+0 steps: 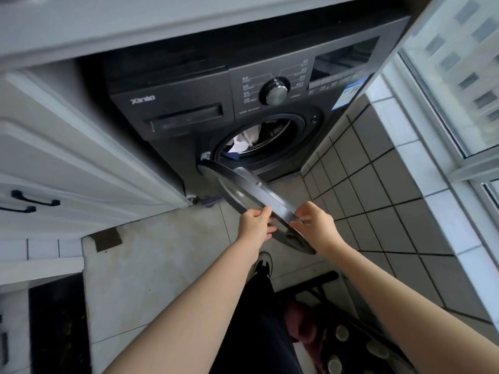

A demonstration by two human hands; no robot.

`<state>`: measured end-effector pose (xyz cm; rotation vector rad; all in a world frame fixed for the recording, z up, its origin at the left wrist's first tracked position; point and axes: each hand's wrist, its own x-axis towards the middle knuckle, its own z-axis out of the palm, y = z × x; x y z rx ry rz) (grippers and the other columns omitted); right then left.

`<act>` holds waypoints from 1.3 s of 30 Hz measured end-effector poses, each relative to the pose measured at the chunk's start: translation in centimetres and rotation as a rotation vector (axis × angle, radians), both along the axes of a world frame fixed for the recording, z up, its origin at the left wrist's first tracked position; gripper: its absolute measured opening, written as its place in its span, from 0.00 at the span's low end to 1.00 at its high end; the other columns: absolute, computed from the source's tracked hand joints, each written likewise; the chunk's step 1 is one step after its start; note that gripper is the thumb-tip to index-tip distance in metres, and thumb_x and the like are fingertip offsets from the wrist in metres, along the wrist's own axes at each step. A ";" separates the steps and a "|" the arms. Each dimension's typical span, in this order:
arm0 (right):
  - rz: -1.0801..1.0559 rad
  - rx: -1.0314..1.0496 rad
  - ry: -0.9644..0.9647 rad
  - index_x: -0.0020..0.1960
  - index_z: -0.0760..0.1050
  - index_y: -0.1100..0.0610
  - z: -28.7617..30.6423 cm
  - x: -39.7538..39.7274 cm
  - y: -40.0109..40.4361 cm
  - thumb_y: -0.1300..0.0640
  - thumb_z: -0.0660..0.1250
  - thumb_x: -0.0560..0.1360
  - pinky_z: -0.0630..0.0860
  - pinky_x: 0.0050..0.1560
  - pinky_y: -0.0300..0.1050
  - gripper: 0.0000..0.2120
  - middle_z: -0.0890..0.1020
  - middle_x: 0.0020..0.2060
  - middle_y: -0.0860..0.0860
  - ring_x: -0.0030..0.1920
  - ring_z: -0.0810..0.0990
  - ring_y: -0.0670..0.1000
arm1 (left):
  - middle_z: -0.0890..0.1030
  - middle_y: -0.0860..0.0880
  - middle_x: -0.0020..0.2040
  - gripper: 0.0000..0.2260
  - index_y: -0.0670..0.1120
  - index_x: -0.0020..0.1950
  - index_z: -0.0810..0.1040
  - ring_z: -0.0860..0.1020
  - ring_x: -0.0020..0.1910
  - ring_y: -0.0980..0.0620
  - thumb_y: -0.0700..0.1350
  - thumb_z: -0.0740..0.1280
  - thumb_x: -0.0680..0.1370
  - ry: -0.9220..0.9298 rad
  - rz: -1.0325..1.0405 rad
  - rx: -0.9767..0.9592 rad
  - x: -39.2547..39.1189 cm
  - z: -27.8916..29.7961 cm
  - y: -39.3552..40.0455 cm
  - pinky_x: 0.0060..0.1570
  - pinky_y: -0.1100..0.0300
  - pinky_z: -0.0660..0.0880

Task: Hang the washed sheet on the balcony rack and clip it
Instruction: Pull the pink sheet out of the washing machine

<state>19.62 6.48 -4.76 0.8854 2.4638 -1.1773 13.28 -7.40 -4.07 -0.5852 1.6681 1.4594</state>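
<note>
Washing machine (pixel 243 103) ahead, tucked under counter (pixel 135 25). Cabinet (pixel 67 157) left of machine, tiled wall (pixel 378 184) right, window (pixel 459 76) above tiles. Machine door (pixel 251 195) swung out toward viewer, hinged at left of drum opening. Laundry (pixel 243 143) inside drum. Left hand (pixel 255 222) on door's near rim, left side; right hand (pixel 314 221) on same rim, right side. Foot (pixel 263 265) on floor (pixel 151 265) below door. Rack (pixel 351 333) low right, beside leg.

Laundry (pixel 244 143) (mostly hidden in the drum (pixel 272 136)) can't be identified.
</note>
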 end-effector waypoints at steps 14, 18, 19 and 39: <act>0.039 -0.091 -0.093 0.52 0.76 0.56 -0.5 3.8 -14.1 0.54 0.71 0.73 0.69 0.46 0.37 0.10 0.80 0.45 0.47 0.46 0.79 0.47 | 0.81 0.51 0.48 0.08 0.52 0.49 0.74 0.81 0.49 0.47 0.48 0.70 0.73 0.197 -0.070 -0.185 4.6 -2.2 -12.2 0.55 0.47 0.78; 0.138 -0.062 -0.146 0.56 0.72 0.58 -1.2 3.7 -18.6 0.54 0.68 0.75 0.71 0.48 0.42 0.13 0.80 0.51 0.52 0.52 0.78 0.54 | 0.83 0.49 0.47 0.08 0.52 0.45 0.76 0.82 0.48 0.45 0.53 0.69 0.69 0.179 -0.074 -0.194 4.7 -2.9 -16.1 0.55 0.45 0.78; 0.145 -0.061 -0.146 0.56 0.71 0.58 -1.4 3.6 -19.6 0.54 0.67 0.75 0.71 0.47 0.43 0.13 0.80 0.52 0.54 0.53 0.78 0.55 | 0.83 0.49 0.47 0.08 0.52 0.45 0.77 0.82 0.49 0.45 0.53 0.69 0.70 0.184 -0.077 -0.197 4.5 -2.9 -16.9 0.55 0.45 0.78; 0.439 -0.056 -0.145 0.65 0.70 0.56 -2.0 -0.4 -26.8 0.50 0.64 0.78 0.75 0.56 0.50 0.18 0.80 0.56 0.52 0.58 0.77 0.55 | 0.82 0.51 0.47 0.03 0.52 0.48 0.79 0.79 0.50 0.49 0.45 0.69 0.75 0.324 -0.043 -0.395 0.8 -2.0 -26.7 0.54 0.56 0.75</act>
